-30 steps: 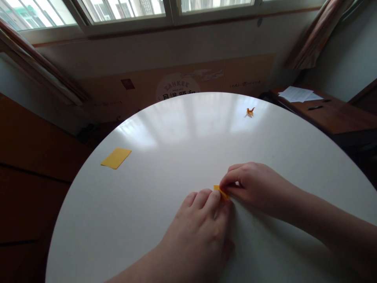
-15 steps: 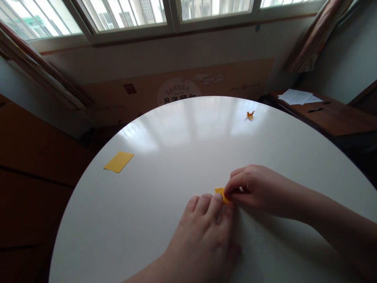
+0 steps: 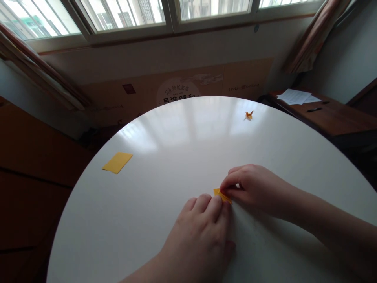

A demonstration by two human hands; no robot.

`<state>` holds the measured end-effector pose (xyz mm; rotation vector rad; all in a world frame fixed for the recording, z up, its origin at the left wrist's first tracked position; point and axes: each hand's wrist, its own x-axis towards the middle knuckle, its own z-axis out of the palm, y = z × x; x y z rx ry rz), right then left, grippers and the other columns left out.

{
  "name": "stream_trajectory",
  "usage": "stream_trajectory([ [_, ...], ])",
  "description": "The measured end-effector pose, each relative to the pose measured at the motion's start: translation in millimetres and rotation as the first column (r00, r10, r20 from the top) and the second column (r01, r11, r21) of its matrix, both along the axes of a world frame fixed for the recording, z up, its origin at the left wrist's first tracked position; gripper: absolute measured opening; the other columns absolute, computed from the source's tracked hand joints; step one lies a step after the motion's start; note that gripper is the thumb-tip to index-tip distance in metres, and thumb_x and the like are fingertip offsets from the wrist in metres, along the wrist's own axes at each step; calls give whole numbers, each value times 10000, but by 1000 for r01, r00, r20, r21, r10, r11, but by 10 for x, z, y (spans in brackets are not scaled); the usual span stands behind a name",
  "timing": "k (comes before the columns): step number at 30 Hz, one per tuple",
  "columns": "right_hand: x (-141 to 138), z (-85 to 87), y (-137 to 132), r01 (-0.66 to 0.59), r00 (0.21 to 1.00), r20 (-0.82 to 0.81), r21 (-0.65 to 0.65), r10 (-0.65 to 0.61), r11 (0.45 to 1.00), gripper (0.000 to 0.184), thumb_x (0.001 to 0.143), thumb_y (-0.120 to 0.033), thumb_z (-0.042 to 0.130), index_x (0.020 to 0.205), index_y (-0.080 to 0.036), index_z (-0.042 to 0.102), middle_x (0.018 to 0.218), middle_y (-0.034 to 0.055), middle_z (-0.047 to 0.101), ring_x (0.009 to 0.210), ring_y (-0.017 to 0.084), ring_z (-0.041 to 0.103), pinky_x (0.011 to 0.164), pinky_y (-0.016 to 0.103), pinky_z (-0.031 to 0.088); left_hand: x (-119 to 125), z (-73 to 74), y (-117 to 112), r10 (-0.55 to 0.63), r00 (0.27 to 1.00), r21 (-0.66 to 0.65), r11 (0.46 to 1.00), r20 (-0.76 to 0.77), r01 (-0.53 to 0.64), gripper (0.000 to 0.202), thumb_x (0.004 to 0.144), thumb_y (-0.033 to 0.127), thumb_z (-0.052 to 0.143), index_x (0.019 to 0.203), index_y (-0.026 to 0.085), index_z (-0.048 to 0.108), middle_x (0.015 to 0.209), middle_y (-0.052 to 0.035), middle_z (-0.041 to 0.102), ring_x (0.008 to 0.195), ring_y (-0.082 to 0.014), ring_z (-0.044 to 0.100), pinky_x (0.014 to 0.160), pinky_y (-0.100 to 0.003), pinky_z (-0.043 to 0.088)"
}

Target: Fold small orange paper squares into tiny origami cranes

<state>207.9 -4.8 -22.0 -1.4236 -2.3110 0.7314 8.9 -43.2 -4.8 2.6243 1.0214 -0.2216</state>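
Note:
A small folded piece of orange paper [image 3: 221, 194] lies on the round white table [image 3: 165, 157], mostly covered by my fingers. My right hand [image 3: 253, 188] pinches its right edge with thumb and forefinger. My left hand [image 3: 200, 236] lies over the near side, its fingertips pressing down on the paper. A flat yellow-orange paper rectangle [image 3: 117, 162] rests near the table's left edge. A tiny folded orange paper figure [image 3: 249, 114] stands at the far right of the table.
Behind the table a cardboard sheet with print [image 3: 176, 92] leans against the wall under the windows. A dark wooden desk [image 3: 332, 114] with white papers [image 3: 294, 95] and a pen stands at the right. Brown wooden furniture sits at the left.
The view has shifted slightly. My right hand's fingers have slid a little left along the orange paper; my left hand stays pressed on it.

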Motion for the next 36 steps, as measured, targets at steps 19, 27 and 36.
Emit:
stream_trajectory([
  [19, 53, 123, -91, -106, 992, 67, -55, 110, 993, 213, 842, -152, 621, 813, -283, 786, 776, -52, 739, 705, 123, 636, 647, 226, 402, -22, 48, 7, -12, 1000, 35, 999, 1, 12, 598, 908, 336, 573, 1456, 114, 483, 1421, -127, 567, 1234, -344, 507, 1035, -541, 486],
  [27, 55, 166, -104, -130, 981, 138, -75, 140, 989, 213, 862, -167, 599, 765, -253, 769, 740, -16, 720, 670, 146, 616, 604, 254, 375, -26, 63, -2, -25, 1000, 37, 999, -13, 25, 585, 922, 318, 543, 1465, 111, 475, 1426, -136, 564, 1256, -346, 497, 1038, -534, 483],
  [36, 112, 183, -119, -146, 982, 108, -76, 154, 986, 210, 842, -142, 613, 729, -255, 748, 726, -26, 719, 653, 139, 615, 599, 252, 397, -44, 86, 25, -39, 999, 19, 999, 24, 38, 478, 927, 291, 538, 1383, 148, 546, 1416, -108, 579, 1249, -332, 509, 1056, -522, 464],
])
